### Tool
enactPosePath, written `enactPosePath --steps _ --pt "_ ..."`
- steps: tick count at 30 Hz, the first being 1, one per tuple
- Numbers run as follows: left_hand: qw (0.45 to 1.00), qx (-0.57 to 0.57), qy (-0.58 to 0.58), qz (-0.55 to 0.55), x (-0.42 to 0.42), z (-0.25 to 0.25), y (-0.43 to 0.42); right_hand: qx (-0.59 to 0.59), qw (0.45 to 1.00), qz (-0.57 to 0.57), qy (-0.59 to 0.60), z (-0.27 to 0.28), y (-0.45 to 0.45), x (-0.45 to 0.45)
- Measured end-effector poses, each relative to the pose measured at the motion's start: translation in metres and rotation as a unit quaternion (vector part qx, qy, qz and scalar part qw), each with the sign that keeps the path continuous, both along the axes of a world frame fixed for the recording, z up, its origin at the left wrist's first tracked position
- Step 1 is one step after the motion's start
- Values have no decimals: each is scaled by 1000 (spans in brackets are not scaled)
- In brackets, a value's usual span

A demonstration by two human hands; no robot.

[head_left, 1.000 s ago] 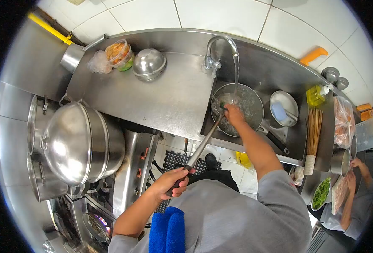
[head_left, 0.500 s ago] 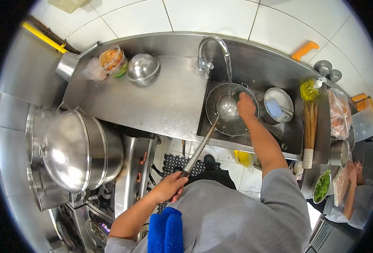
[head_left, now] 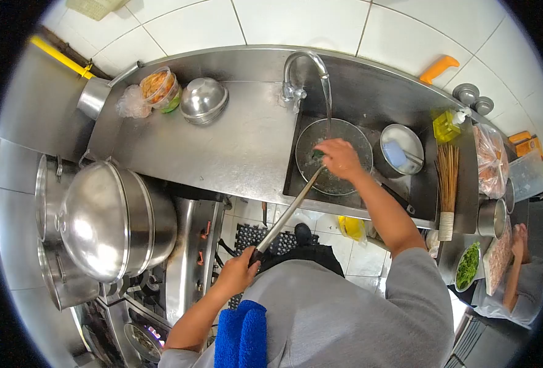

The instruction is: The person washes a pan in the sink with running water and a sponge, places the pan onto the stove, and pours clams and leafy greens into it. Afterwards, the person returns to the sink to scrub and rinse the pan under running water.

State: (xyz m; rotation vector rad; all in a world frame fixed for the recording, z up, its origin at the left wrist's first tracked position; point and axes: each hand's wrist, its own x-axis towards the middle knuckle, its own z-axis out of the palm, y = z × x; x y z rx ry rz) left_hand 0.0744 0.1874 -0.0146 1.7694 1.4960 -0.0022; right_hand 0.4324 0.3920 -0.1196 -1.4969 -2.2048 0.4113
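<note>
My left hand [head_left: 239, 271] is wrapped round the dark grip of a long metal handle [head_left: 290, 214]. That handle belongs to a wide round pan [head_left: 357, 138] resting in the sink basin, with water on its inner face. Over the pan, my right hand [head_left: 340, 159] is closed on a dark green scouring pad [head_left: 317, 154], of which only an edge shows past the fingers. Water runs from the curved faucet [head_left: 308, 55] into the pan, behind the right hand.
Right of the pan sits a pot [head_left: 400, 136] with a blue sponge [head_left: 395, 153]. A bamboo brush [head_left: 447, 184] and a yellow soap bottle [head_left: 446, 127] are by the basin's right side. Steel bowls [head_left: 204, 101] stand on the left counter. Large pots [head_left: 112, 214] are lower left. Another person's hands [head_left: 518, 240] are far right.
My right hand has moved left and down across the pan with the scouring pad, from its right side to near the handle. My left hand stays on the handle.
</note>
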Motion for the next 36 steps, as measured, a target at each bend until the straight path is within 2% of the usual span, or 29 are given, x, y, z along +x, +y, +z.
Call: enactPosePath --steps 1,2,3,4,5,7,8,10,11,12,13,14,16,18,19,20,22,23,24,25,26,27,28,30,32,33,35,36 --pt "1000 -1 -2 3 0 -4 -3 -20 998 -9 57 -4 5 15" --pt "1000 0 -3 6 -2 -10 -6 -143 979 -107 100 -40 21 37" --pt "1000 11 1 4 -6 -16 -8 -226 931 -184 219 -38 15 49" --pt "1000 24 6 -1 -10 -20 -9 -301 856 -256 332 -36 8 54" --pt "1000 29 6 -1 -14 -22 -7 -296 858 -254 334 -36 3 52" --pt "996 84 7 -25 -19 -28 -11 -187 921 -232 251 -40 -15 47" --pt "993 112 -2 -30 -26 -39 -14 -193 922 -226 247 -39 -21 42" --pt "992 112 36 -41 -26 -32 -12 -64 978 -98 175 -5 -29 21" --pt "989 115 73 -59 -26 -28 -9 -68 978 -92 176 11 -28 14" --pt "988 112 87 -69 -27 -26 -7 -85 994 4 62 28 -22 7" --pt "988 111 94 -49 -28 -31 -10 -94 988 109 -52 36 -10 -7" --pt "985 142 83 -57 -31 -42 -15 -110 979 159 -64 35 6 -12" --pt "972 218 65 -56 -34 -49 -26 -262 955 139 -20 20 41 -12" --pt "974 214 68 -34 -45 -68 -42 -431 900 58 -1 -6 67 14" --pt "975 210 57 -34 -50 -75 -50 -508 855 -95 36 -8 56 24" --pt "976 209 50 -27 -55 -77 -60 -496 846 -194 32 10 33 21" --pt "971 233 48 -1 -69 -77 -78 -443 875 19 -196 -90 37 96" --pt "967 252 42 4 -75 -75 -94 -499 865 -15 -51 -80 26 88" --pt "961 275 22 35 -78 -70 -102 -559 824 -47 85 -48 14 85" --pt "956 274 48 90 -78 -63 -111 -508 813 -120 259 -24 -9 75" --pt "952 276 43 124 -78 -50 -117 -541 750 -132 356 -30 -12 82" --pt "947 281 36 149 -79 -37 -123 -522 731 -215 382 -21 -23 72" --pt "941 283 51 180 -81 -26 -126 -520 726 -196 406 -52 -19 91" --pt "893 337 27 296 -86 -9 -132 -563 701 -234 370 -70 -18 105" --pt "849 318 39 420 -94 13 -138 -560 717 -250 331 -76 -27 103" --pt "816 306 39 488 -99 20 -140 -553 728 -254 315 -80 -30 99" --pt "729 380 73 565 -116 28 -147 -544 751 -243 285 -81 -30 87" --pt "690 342 24 638 -127 41 -152 -536 763 -237 272 -80 -28 79"
